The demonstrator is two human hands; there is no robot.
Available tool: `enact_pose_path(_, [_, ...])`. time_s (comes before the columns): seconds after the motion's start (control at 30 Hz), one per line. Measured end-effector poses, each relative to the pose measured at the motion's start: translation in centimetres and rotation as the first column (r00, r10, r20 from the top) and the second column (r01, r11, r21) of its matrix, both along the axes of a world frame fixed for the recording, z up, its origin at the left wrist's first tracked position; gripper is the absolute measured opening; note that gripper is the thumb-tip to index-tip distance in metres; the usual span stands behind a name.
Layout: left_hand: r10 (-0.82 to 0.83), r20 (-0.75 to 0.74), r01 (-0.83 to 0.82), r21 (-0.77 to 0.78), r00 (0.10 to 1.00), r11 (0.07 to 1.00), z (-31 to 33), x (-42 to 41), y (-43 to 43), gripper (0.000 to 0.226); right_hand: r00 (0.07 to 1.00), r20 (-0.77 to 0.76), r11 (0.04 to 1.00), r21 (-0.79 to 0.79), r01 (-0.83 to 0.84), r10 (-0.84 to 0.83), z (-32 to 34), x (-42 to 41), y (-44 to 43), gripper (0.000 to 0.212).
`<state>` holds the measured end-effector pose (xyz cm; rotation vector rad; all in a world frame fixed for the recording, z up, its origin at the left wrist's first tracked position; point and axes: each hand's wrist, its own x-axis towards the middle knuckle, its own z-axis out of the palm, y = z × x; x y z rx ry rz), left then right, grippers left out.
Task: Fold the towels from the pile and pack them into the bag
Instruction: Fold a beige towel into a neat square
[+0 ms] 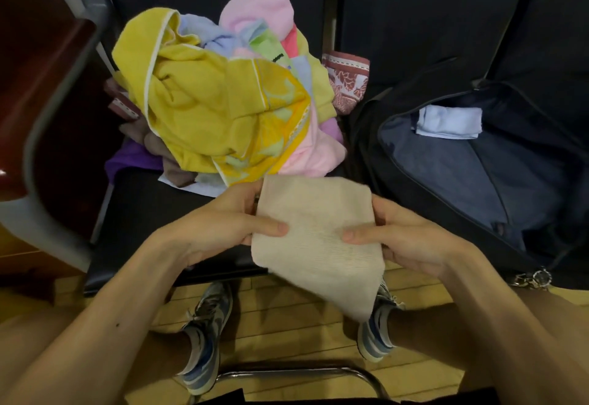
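Observation:
A folded beige towel [318, 232] hangs in the air between my hands, above the front edge of the black seat. My left hand [223, 226] pinches its left edge, thumb on top. My right hand [404, 235] pinches its right edge the same way. Behind it lies the pile of towels [223, 101], with a big yellow one on top and pink, blue, green and purple ones under it. At the right the dark bag [478, 162] lies open with one folded light blue towel [449, 122] inside.
A dark red wooden table [41, 85] with a grey edge stands at the left. A red patterned cloth [347, 82] lies between pile and bag. Below are the wooden floor, my two blue sneakers [204, 334] and a chrome chair bar [287, 372].

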<state>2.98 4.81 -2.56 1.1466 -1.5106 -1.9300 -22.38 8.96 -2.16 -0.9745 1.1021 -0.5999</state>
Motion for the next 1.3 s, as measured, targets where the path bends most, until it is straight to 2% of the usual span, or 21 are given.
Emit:
enact_pose_path(0.07, [0.072, -0.128, -0.099, -0.221, 0.989, 0.97, 0.4, 0.2, 0.4, 0.055, 0.994, 0.098, 0.975, -0.212, 0.064, -0.044, 0.6, -0.2, 0.5, 0.052])
enact_pose_path(0.13, [0.114, -0.22, -0.205, -0.452, 0.969, 0.868, 0.9, 0.2, 0.9, 0.029, 0.987, 0.149, 0.927, -0.36, 0.106, -0.055, 1.4, -0.1, 0.9, 0.031])
enact_pose_path(0.2, [0.096, -0.208, -0.202, -0.577, 0.973, 0.791, 0.8, 0.3, 1.1, 0.012, 0.991, 0.126, 0.899, -0.427, 0.094, -0.044, 1.3, 0.1, 0.6, 0.041])
enact_pose_path(0.27, [0.087, -0.219, -0.19, -0.507, 0.972, 0.841, 0.4, 0.5, 0.8, 0.006, 0.994, 0.097, 0.891, -0.445, 0.086, -0.047, 1.0, 0.6, -0.1, 0.051])
enact_pose_path(0.33, [0.14, -0.217, -0.234, -0.508, 0.966, 0.829, -0.2, 0.7, 0.3, 0.036, 0.989, 0.098, 0.879, -0.457, 0.14, -0.107, 0.5, 1.0, -0.8, 0.048])
enact_pose_path(0.4, [0.179, -0.209, -0.264, -0.52, 0.961, 0.812, -0.1, 0.8, 0.1, 0.05, 0.975, 0.086, 0.854, -0.472, 0.221, -0.205, 0.2, 1.2, -1.4, 0.041])
enact_pose_path(0.47, [0.215, -0.204, -0.292, -0.523, 0.955, 0.801, -0.2, 1.0, 0.0, 0.05, 0.96, 0.102, 0.845, -0.457, 0.278, -0.261, 0.0, 1.3, -1.6, 0.041])
enact_pose_path(0.57, [0.272, -0.216, -0.345, -0.504, 0.938, 0.792, 0.3, 0.9, 0.1, 0.05, 0.944, 0.191, 0.88, -0.35, 0.321, -0.269, 0.1, 1.5, -1.6, 0.043])
enact_pose_path(0.7, [0.286, -0.245, -0.371, -0.458, 0.926, 0.808, 0.8, 0.8, 0.1, 0.049, 0.936, 0.235, 0.913, -0.253, 0.321, -0.264, 0.1, 1.5, -1.3, 0.033])
enact_pose_path(0.87, [0.261, -0.262, -0.352, -0.411, 0.929, 0.841, 1.8, 0.1, 0.4, 0.049, 0.905, 0.364, 0.946, -0.144, 0.29, -0.222, 0.4, 1.1, -0.4, 0.027])
enact_pose_path(0.93, [0.255, -0.271, -0.348, -0.392, 0.928, 0.852, 1.9, -0.4, 0.3, 0.051, 0.887, 0.412, 0.964, -0.068, 0.257, -0.207, 0.4, 0.9, 0.1, 0.034])
enact_pose_path(1.03, [0.267, -0.269, -0.358, -0.388, 0.926, 0.849, 1.9, -1.1, 0.1, 0.053, 0.864, 0.477, 0.985, 0.028, 0.168, -0.161, 0.0, 0.6, 0.5, 0.057])
enact_pose_path(1.1, [0.272, -0.267, -0.362, -0.391, 0.924, 0.846, 1.8, -1.5, -0.1, 0.051, 0.881, 0.435, 0.982, 0.062, 0.179, -0.188, -0.4, 0.6, 0.8, 0.072])
enact_pose_path(1.2, [0.285, -0.233, -0.359, -0.405, 0.93, 0.841, 1.4, -1.9, -0.3, 0.034, 0.958, 0.196, 0.973, -0.057, 0.222, -0.207, -1.0, 0.6, 1.2, 0.05])
enact_pose_path(1.27, [0.31, -0.207, -0.369, -0.396, 0.928, 0.841, 1.3, -2.2, -0.3, 0.035, 0.964, 0.136, 0.967, -0.088, 0.241, -0.228, -0.7, 0.7, 1.3, 0.043])
enact_pose_path(1.3, [0.333, -0.213, -0.39, -0.34, 0.918, 0.856, 1.4, -2.3, -0.3, 0.041, 0.961, 0.138, 0.964, -0.084, 0.252, -0.24, -0.6, 0.6, 1.3, 0.043])
